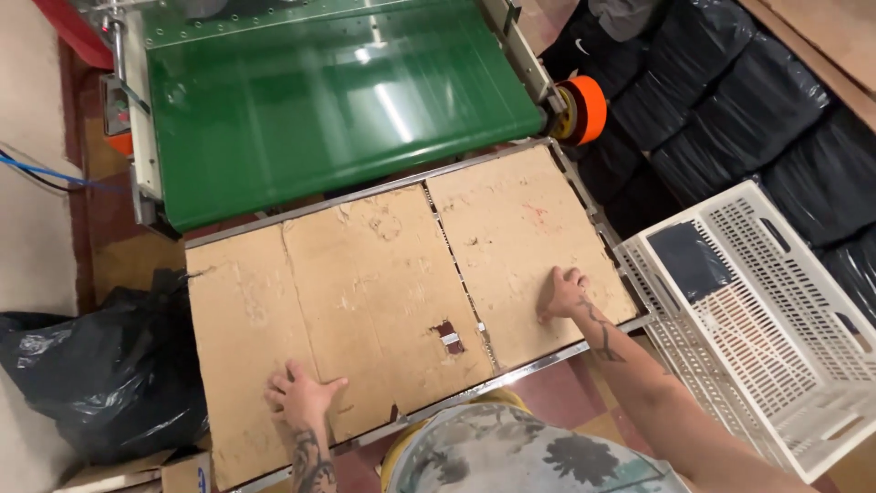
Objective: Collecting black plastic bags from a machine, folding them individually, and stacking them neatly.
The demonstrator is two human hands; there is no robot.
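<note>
My left hand (301,396) lies flat, fingers spread, on the near left part of a worn cardboard sheet (365,274) that covers a metal-framed table. My right hand (561,294) rests on the right cardboard panel (520,237), fingers curled against the surface near its front right corner. Neither hand holds anything. The cardboard is torn and scuffed, with a small hole near the front middle.
A green conveyor belt (328,100) ends at the table's far edge, with an orange roller (584,110) at its right. A white perforated plastic crate (776,319) stands at the right. Black bags (730,100) pile up behind it. A black rubbish bag (109,374) sits at the left.
</note>
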